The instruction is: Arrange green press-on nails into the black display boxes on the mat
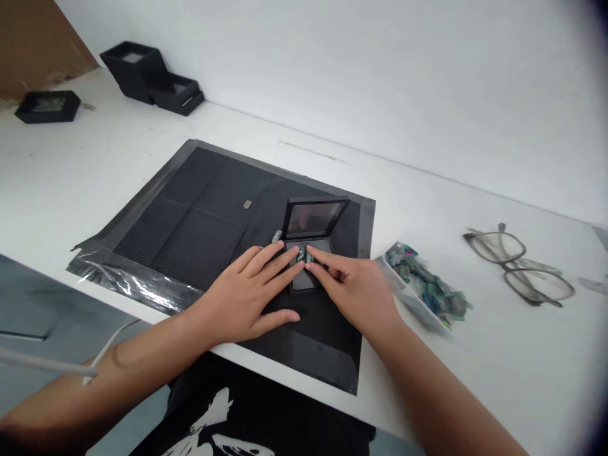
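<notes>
The right hand (354, 278) has its thumb and forefinger closed on a small green piece (310, 256); the left hand (256, 288) lies palm down, fingers spread, gripping nothing, its fingertips beside the pinch and touching a second green piece (301, 254). Both pieces sit inside an open black case (311, 281), towards the near right part of a black mat (171, 209). As far as the fingers let them show, the pieces stand side by side with their long axes running from the mat's near edge towards its far edge. They look glossy, dark green with pale glints. The case opens towards the person; its lid, a black frame around a shiny pane, rises from the far side and leans back.

Just left of the case lies a silvery piece (277, 235); a small grey piece (247, 204) rests nearer the mat's far edge. Right of the mat, a clear tray (403, 292) on the white bench (427, 196) holds a heap of green, teal and blue pieces (425, 282). Farther right lies a pair of glasses (520, 265). Towards the bench's far left corner stand black boxes (142, 76) and a low black tray (28, 114) with something greenish inside, too blurred to name.
</notes>
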Available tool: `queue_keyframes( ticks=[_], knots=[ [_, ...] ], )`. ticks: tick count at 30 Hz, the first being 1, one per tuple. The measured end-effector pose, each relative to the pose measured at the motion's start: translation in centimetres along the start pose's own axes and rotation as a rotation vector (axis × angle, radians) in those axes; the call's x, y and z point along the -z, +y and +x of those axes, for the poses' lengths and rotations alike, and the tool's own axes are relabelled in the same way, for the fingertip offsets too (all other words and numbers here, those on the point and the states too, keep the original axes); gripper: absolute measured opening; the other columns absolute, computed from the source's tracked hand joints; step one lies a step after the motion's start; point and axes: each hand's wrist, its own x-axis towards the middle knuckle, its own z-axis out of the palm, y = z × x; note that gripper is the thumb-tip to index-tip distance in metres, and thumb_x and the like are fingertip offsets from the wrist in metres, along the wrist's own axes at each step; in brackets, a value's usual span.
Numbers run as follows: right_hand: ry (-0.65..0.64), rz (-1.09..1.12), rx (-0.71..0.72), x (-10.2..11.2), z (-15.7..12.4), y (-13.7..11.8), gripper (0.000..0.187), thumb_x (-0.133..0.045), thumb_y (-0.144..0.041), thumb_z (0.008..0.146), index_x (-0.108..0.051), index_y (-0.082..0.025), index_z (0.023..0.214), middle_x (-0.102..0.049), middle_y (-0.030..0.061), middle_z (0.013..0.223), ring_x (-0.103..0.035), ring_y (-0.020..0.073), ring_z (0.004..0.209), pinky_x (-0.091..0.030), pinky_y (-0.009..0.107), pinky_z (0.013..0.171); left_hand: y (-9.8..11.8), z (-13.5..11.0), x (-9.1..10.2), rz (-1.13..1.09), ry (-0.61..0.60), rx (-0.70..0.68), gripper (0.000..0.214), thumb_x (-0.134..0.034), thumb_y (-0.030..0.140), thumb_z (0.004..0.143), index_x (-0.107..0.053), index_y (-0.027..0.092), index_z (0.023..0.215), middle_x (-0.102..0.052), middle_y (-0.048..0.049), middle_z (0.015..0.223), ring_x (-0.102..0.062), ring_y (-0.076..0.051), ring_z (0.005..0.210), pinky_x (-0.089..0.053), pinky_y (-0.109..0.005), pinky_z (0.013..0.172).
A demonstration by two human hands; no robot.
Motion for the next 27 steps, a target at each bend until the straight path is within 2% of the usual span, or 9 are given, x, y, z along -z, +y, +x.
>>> queue_keyframes(
  ticks=[4,9,15,22,27],
  knots=[
    [0.036,-0.008,-0.003,-0.5,0.2,0.3,0.039,-0.062,-0.042,0.092,-0.071,-0.032,0.128,-0.068,-0.0035,0.061,-0.057,0.0131,0.054,-0.038,0.027,0.055,0.2,0.1,0.0,0.031,0.025,0.038,0.069,-0.033,0.062,0.101,-0.034,0.021,0.156,-0.034,-0.0050,0.163,-0.030,-0.029,0.151,-0.026,-0.043,0.119],
    [0.058,-0.079,0.018,-0.5,0.0,-0.1,0.039,-0.059,-0.043,0.094,-0.071,-0.030,0.129,-0.071,-0.0022,0.064,-0.059,0.0144,0.053,-0.039,0.028,0.055,0.2,0.1,0.0,0.056,0.070,0.048,0.072,-0.033,0.060,0.102,-0.037,0.010,0.153,-0.039,-0.0084,0.160,-0.032,-0.029,0.149,-0.026,-0.042,0.119],
    [0.055,-0.111,0.073,-0.3,-0.1,-0.5,0.038,-0.050,-0.035,0.098,-0.069,-0.031,0.131,-0.081,0.0024,0.096,-0.066,0.0161,0.059,-0.044,0.028,0.057,0.2,0.0,-0.2,0.072,0.088,0.036,0.073,-0.033,0.059,0.102,-0.039,0.006,0.151,-0.042,-0.0109,0.159,-0.032,-0.029,0.148,-0.024,-0.042,0.119],
    [0.079,-0.212,0.034,-0.5,0.2,-0.9,0.036,-0.052,-0.034,0.097,-0.070,-0.033,0.128,-0.081,0.0012,0.090,-0.071,0.0181,0.064,-0.043,0.029,0.056,0.1,0.0,-0.1,0.025,0.075,0.002,0.067,-0.034,0.057,0.103,-0.041,0.012,0.151,-0.046,-0.0074,0.156,-0.033,-0.028,0.148,-0.025,-0.041,0.119],
    [0.087,-0.236,0.078,-0.7,0.4,-0.7,0.037,-0.049,-0.034,0.098,-0.069,-0.037,0.129,-0.080,-0.0006,0.102,-0.076,0.0223,0.079,-0.048,0.032,0.062,0.1,0.0,0.0,0.004,0.066,-0.011,0.063,-0.037,0.055,0.103,-0.042,0.014,0.150,-0.048,-0.0058,0.155,-0.032,-0.028,0.148,-0.025,-0.042,0.119]
  ],
)
